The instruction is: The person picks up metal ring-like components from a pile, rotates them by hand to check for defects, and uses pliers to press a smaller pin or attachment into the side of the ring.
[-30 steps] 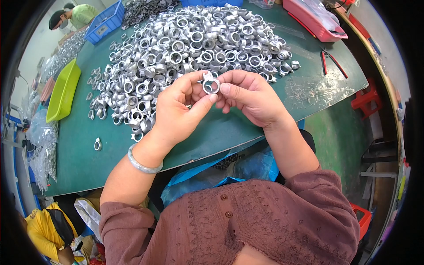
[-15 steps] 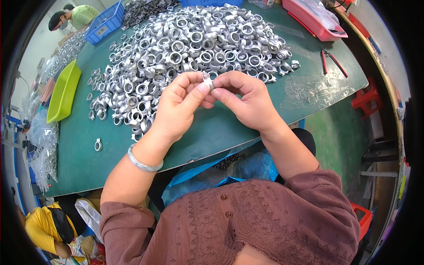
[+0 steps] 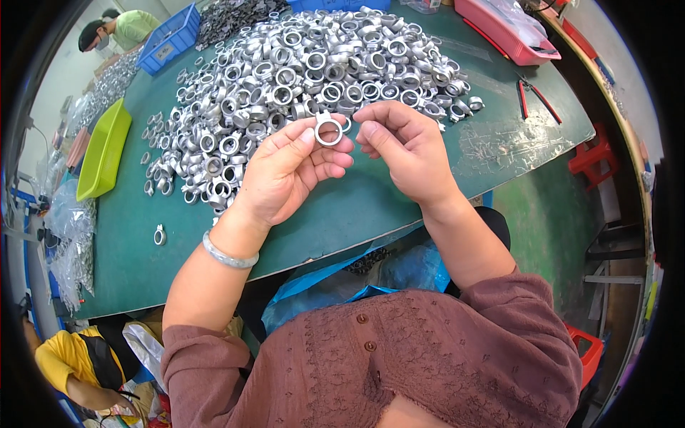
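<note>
One light pinch at the rim should serve best, leaving the lugged metal ring [image 3: 328,143], at centre frame, unobscured. The left hand [image 3: 282,171] grips it between thumb and fingers; the right hand [image 3: 410,153], half-curled just beside it, may hold something or nothing: cannot tell. Beyond, upper centre, sits a heap of similar rings [image 3: 307,71].

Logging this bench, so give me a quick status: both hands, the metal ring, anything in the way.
Left hand pinching metal ring, opening facing wearer. Right hand half-curled alongside, grip unclear. Nothing evident in the way; ring pile beyond.
</note>
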Demonstrator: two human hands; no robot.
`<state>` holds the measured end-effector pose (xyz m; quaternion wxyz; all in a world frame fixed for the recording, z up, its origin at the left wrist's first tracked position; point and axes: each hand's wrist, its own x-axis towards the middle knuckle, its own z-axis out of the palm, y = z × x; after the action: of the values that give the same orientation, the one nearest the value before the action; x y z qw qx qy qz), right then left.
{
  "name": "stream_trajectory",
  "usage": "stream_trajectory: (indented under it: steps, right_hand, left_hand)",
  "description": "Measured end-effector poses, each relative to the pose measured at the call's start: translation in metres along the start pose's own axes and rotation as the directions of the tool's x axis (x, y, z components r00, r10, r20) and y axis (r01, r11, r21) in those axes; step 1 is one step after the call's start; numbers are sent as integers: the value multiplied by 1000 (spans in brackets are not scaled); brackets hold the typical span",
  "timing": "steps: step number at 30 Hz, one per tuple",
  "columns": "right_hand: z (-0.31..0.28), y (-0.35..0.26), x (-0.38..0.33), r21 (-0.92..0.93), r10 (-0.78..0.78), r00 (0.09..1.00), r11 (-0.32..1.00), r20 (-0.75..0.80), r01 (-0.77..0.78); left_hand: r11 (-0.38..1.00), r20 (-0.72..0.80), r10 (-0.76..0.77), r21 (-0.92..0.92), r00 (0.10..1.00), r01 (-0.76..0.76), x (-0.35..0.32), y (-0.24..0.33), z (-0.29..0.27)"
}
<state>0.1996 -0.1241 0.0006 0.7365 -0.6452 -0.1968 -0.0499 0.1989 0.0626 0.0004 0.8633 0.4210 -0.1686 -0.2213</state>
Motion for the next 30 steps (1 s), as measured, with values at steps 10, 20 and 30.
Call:
stream_trajectory:
  steps: [10, 20, 30]
  right_hand:
    - [0, 0, 0, -8, 24, 1000, 1000, -4, -24]
    - [-3, 0, 0, -25, 39, 999, 999, -20, -40]
    - [1, 18, 0, -578, -237, 947, 751, 216, 319]
  left_hand:
    - [1000, 17, -4, 9, 1000, 4, 0, -1, 0]
    - [949, 144, -166, 293, 976, 118, -5, 6, 11]
    - [223, 619, -414, 780, 668, -585, -32, -20, 52]
